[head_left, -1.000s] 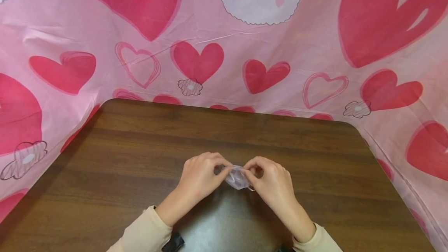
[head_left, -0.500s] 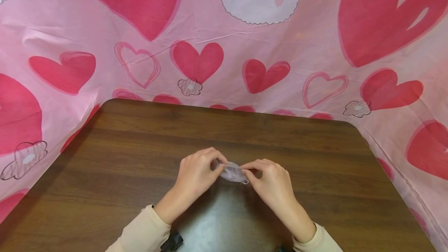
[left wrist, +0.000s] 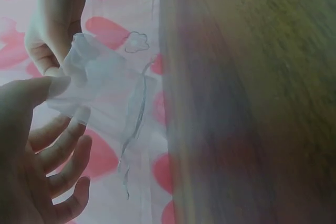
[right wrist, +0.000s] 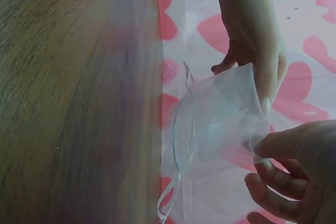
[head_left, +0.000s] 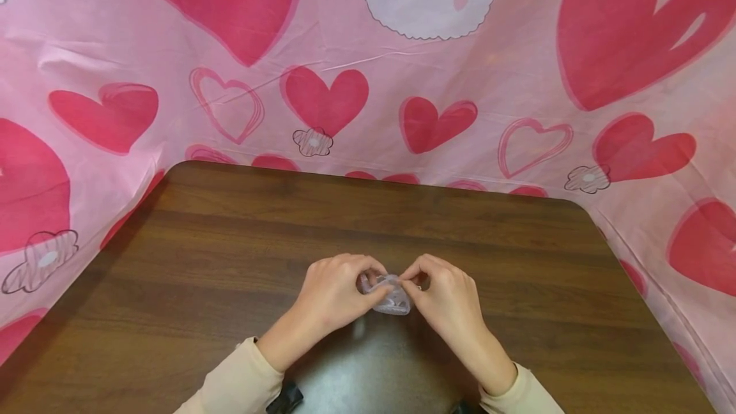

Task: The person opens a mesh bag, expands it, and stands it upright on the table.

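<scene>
Fingers (head_left: 368,271) of your left hand (head_left: 333,296) were curled in and pinched one side of a small sheer pouch (head_left: 391,296), and your right hand (head_left: 445,302) pinched the other side the same way, thumb against fingertips. You held the pouch between both hands just above the wooden table (head_left: 230,254), near its front edge and about midway across. From your head camera most of the pouch was hidden behind your knuckles, so only a pale crumpled patch showed and its outline was hard to make out. Your left wrist camera showed it better: the pouch (left wrist: 105,95) hung from your thumb and the other hand's fingertips, with thin ribbon (left wrist: 131,145) trailing off it, though the view was soft and the table was a blur. In your right wrist camera the pouch (right wrist: 215,121) was spread wider, its gathered ribbon edge turned toward the table and its plain end caught in your fingers. Its long axis ran roughly from hand to hand, left to right. Whether the mouth was open you could not tell. Your cream sleeves (head_left: 241,382) were cut off at the bottom edge, and a pink heart-print cloth (head_left: 517,82) stood behind the table.
</scene>
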Available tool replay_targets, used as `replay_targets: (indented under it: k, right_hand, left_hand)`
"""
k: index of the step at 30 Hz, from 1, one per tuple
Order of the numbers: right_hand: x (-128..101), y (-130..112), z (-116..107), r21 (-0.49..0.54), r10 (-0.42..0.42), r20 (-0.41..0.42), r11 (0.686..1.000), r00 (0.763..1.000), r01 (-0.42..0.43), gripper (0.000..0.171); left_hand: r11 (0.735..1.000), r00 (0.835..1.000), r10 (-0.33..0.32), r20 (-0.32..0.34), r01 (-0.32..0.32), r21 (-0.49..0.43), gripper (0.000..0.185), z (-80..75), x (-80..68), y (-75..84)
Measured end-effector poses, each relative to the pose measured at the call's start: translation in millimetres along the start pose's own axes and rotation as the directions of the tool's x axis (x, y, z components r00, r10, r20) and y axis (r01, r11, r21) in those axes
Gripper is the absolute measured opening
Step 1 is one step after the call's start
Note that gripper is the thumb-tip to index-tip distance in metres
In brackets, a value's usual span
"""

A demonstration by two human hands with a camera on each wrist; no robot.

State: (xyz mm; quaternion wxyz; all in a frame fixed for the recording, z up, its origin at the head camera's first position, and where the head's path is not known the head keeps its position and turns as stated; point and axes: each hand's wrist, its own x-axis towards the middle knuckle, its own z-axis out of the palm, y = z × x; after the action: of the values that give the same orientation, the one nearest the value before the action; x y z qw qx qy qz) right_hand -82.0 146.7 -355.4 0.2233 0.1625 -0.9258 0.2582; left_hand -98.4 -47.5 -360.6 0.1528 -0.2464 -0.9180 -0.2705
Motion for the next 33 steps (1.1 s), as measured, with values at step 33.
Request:
replay_targets:
  k: [33]
  right_hand:
    - [-2.0,-0.6,3.5,-0.086,0.047,0.081,0.996,0.996,-0.04,0.012]
  left_hand:
    - [0.992,0.993,-0.106,-0.043,0.108,0.057,0.011,0.6,-0.3,-7.1]
